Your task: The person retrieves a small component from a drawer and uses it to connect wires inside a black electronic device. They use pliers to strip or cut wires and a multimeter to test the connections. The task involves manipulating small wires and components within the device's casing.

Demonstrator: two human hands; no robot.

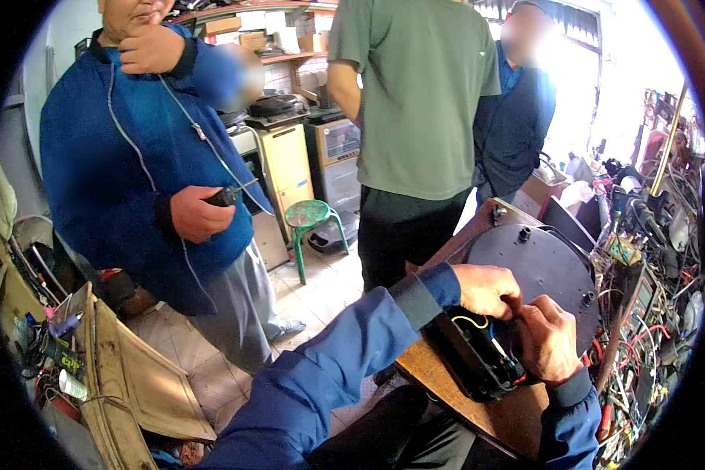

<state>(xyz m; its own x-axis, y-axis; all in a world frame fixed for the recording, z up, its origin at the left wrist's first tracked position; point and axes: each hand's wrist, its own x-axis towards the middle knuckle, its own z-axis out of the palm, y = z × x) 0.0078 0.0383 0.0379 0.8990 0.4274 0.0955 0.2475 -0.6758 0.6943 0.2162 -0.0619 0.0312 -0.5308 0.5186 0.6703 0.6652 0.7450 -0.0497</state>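
Note:
A black appliance with a round grey disc (517, 258) lies upside-looking on the wooden board before me. At its near end an open black housing (466, 356) shows a yellow wire (471, 320) and other thin wires. Above the housing, beside the disc's edge, my left hand (486, 291) is closed with its fingers curled together. My right hand (548, 338) meets it from the right, thumb and fingers pinched. Whatever the two hands grip between their fingertips is hidden.
Tangled cables and electronic parts (658, 290) crowd the right side. The wooden board (517, 415) lies over my lap. A green stool (309, 212) stands ahead. Three people stand beyond; the one in a blue jacket (125, 204) holds a small black tool (224, 197). Wooden panels (145, 368) lean at left.

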